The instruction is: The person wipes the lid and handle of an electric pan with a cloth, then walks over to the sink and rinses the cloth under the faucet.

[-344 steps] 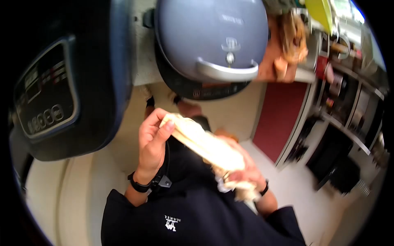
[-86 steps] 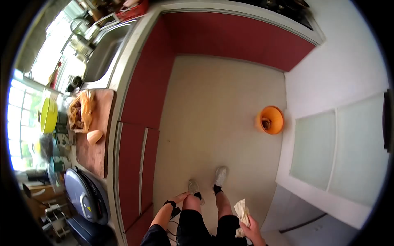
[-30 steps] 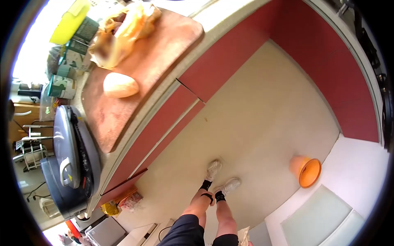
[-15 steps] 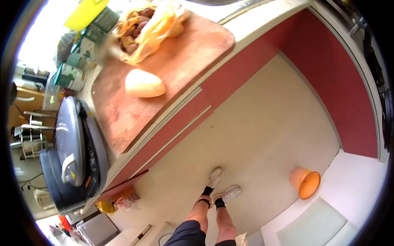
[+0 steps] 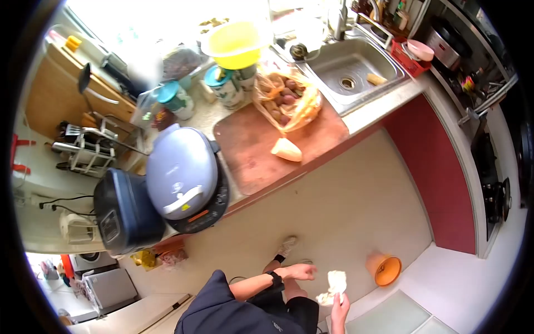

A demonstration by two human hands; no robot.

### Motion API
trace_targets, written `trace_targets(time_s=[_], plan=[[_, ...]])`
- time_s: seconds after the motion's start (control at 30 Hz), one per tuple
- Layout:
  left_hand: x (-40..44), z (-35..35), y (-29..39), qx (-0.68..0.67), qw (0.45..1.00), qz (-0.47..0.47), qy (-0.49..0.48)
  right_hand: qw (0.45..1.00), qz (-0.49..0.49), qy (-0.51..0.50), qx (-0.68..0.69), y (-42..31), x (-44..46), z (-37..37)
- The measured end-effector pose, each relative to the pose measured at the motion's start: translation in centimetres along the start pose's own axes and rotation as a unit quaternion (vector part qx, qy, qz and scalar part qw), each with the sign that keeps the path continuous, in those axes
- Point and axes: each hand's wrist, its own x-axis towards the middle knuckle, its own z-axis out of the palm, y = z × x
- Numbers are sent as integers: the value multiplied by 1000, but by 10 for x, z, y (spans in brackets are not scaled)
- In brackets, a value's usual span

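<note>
My right hand (image 5: 339,309), at the bottom centre-right, is closed on a crumpled cream cloth (image 5: 336,282) that sticks up above the fingers. To its left my left hand (image 5: 300,271), with a black band on the wrist, is held over my legs with fingers loosely apart and nothing in it. An orange bin (image 5: 387,271) stands on the floor to the right of the cloth. On the counter, a reddish-brown board (image 5: 250,161) holds a peeled, pale orange piece (image 5: 286,150) and an open plastic bag (image 5: 306,111) of dark reddish, roundish items.
A round grey-blue appliance (image 5: 183,167) and a dark cooker (image 5: 125,211) stand at the counter's left. Behind the board are teal-lidded tins (image 5: 223,86) and a yellow-green basin (image 5: 233,44). The sink (image 5: 350,69) holds a small pale piece (image 5: 376,79). Red cabinets (image 5: 434,172) line the right.
The view has swung, bringing the sink and more of the counter into sight. Both hands have come up from low by my legs, the right with the cloth, which was barely visible half a second ago.
</note>
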Motion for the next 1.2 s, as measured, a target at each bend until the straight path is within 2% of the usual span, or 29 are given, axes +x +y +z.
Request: trace_targets(time_s=[0.1,0.2,0.23,0.37,0.47,0.53,0.6,0.73,0.8,0.87,0.9,0.93,1.0,1.03,1.07,1.17,1.2], plan=[[-14,5,45,-198,975,100,16,980,-45,-31,189,-85,-11,19],[-57,-26,135,-354,927,87,-90,925,-44,-52,373,-138,-30,24],[-55,-24,138,-384,915,92,-85,915,-42,-71,394,-144,-31,20],[-83,-33,186,-404,899,162,-42,909,-107,-73,395,-179,-49,11],[-84,-48,186,-286,938,194,-21,905,-145,-53,396,-196,-64,1],[-96,-55,200,-216,947,227,75,898,-128,-10,421,-196,-67,-6],[-120,-63,235,-180,957,196,112,876,-141,-8,462,-196,-69,-16],[-128,-70,265,-227,954,185,71,817,-228,-48,527,-223,-80,-35],[-126,-66,280,-235,951,190,61,818,-245,-40,520,-224,-79,-43],[-126,-68,290,-126,977,161,55,822,-249,-28,512,-227,-74,-51],[-124,-70,294,-70,991,102,41,826,-240,-18,510,-226,-72,-56],[-122,-68,298,-46,991,118,32,830,-228,-11,508,-225,-69,-59],[-108,-77,288,48,997,49,-40,856,-212,-4,471,-211,-52,-69],[-105,-75,290,77,991,103,-45,884,-205,13,419,-198,-37,-74],[-93,-76,280,78,989,107,-62,909,-198,31,365,-186,-23,-79],[-73,-75,294,50,995,66,-54,962,-166,7,216,-180,6,-99],[-62,-75,296,74,995,60,-20,989,-141,0,53,-180,18,-111]])
